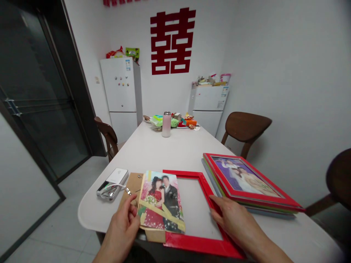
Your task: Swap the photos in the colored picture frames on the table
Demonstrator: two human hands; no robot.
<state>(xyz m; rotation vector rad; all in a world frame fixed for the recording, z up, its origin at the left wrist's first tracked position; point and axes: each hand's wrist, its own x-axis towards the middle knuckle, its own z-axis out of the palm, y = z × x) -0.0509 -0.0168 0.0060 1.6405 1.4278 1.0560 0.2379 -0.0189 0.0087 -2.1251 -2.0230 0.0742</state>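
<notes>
The left hand (123, 224) curls its fingers (128, 205) at a couple's photo (161, 202), grip unclear, as the right hand (238, 219) grips a red frame (201, 244).

The left hand (124, 221) and the right hand (233, 213) are both showing bare, with slim fingers (216, 200) tapering to rounded tips. The wrists are narrowing behind them and widening into bare forearms (264, 243), which the bottom edge is cutting off. Between them a dark patch (142, 252) is showing, too dim to tell whether it is clothing.
</notes>
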